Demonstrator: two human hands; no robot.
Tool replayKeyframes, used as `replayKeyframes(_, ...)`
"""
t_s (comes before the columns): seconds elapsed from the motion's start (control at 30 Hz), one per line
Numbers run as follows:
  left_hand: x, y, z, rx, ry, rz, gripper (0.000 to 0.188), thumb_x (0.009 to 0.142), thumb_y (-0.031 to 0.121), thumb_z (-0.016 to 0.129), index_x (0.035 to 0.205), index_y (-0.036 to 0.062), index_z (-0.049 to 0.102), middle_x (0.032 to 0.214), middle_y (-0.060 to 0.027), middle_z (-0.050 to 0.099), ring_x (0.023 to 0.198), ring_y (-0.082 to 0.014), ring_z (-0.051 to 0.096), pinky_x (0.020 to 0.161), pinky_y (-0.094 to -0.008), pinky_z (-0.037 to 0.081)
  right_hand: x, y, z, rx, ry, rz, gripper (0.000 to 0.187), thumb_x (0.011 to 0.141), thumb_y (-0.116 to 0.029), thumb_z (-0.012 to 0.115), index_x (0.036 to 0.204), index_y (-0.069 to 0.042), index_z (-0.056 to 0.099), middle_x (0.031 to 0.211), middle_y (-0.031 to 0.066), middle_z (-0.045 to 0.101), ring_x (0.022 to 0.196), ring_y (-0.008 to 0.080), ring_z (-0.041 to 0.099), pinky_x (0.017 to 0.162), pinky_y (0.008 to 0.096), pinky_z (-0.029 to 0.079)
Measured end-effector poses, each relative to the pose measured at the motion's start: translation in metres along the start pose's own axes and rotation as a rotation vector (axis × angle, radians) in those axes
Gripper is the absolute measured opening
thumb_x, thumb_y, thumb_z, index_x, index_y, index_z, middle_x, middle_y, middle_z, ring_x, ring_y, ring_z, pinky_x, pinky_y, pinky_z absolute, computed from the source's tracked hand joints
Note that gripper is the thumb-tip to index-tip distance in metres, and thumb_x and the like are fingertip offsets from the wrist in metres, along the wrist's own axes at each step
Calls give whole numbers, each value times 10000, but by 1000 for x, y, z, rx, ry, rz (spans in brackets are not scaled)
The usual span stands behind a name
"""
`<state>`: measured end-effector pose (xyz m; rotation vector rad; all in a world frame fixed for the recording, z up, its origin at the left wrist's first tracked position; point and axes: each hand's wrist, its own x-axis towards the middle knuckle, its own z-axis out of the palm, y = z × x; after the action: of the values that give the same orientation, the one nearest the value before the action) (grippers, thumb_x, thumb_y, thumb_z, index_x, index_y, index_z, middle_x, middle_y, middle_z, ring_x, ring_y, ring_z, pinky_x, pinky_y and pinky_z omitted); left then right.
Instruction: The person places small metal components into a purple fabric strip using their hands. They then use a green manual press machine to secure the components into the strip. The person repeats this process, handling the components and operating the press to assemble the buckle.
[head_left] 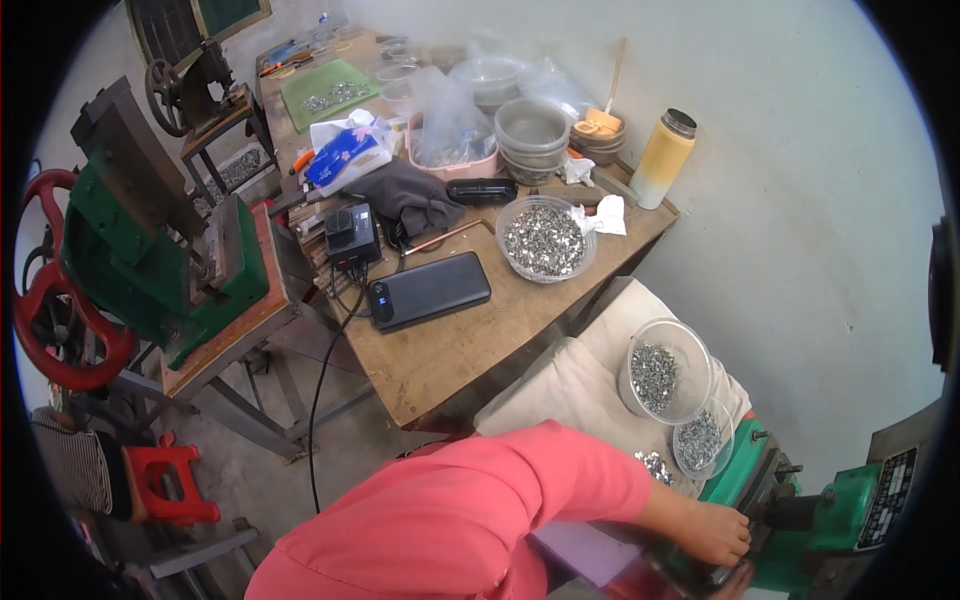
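Note:
My left hand [715, 534] reaches in from a pink sleeve to the bed of a green press [790, 530] at the lower right. Its fingers are curled together at the press, and whatever they pinch is hidden. Only a little of my right hand [738, 580] shows, just below the left one at the picture's lower edge; its fingers are mostly hidden. Beyond my left forearm, a small pile of shiny metal pieces [655, 466] lies on a beige cloth [560, 385]. Two clear plastic tubs, a larger one [655, 378] and a smaller one [702, 443], hold many small metal parts.
On the wooden table [420, 380] are a bowl of metal pieces [545, 240], a black power bank [430, 290], stacked bowls [532, 125] and a yellow flask [665, 160]. A black cable [318, 420] hangs off its left side. Another green press [130, 230] and a red stool [165, 485] stand left.

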<state>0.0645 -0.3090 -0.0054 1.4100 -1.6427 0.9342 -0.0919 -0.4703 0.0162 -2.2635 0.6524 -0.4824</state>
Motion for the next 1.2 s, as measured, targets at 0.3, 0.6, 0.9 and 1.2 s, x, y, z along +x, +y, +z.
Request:
replayKeyframes(0.3, 0, 2, -2, 33, 21, -9, 131, 803, 235, 614, 781, 126, 684, 844, -14, 664, 916, -221, 652, 764, -363, 486, 3, -9, 3, 86, -30, 15, 543, 1068, -470, 417, 1091, 32, 621, 981, 178, 616, 840, 303, 532, 793, 433, 435)
replayKeyframes(0.6, -6, 7, -29, -210, -22, -96, 280, 875, 210, 572, 1045, 18, 685, 1127, -124, 688, 1135, -294, 639, 842, -370, 517, -4, -37, 13, 95, 67, 13, 521, 1068, -465, 414, 939, 12, 580, 841, 94, 529, 758, 229, 473, 717, 415, 413)
replayKeyframes(0.9, -15, 23, -65, -372, -103, -315, 371, 872, 132, 599, 1211, -15, 620, 1359, -184, 594, 1275, -331, 579, 1037, -415, 503, -19, -9, 13, 189, 139, -35, 411, 1074, -289, 443, 1251, 37, 617, 1231, 163, 629, 1138, 272, 567, 1021, 400, 419)
replayKeyframes(1.2, -14, 28, -78, -527, -249, -698, 990, 717, 202, 854, 1510, -6, 299, 1518, -233, 387, 1385, -406, 405, 1145, -457, 358, -40, -67, -59, -244, 1155, -306, 518, 1083, -331, 414, 1430, 52, 381, 1464, 211, 374, 1310, 291, 429, 1099, 433, 336)
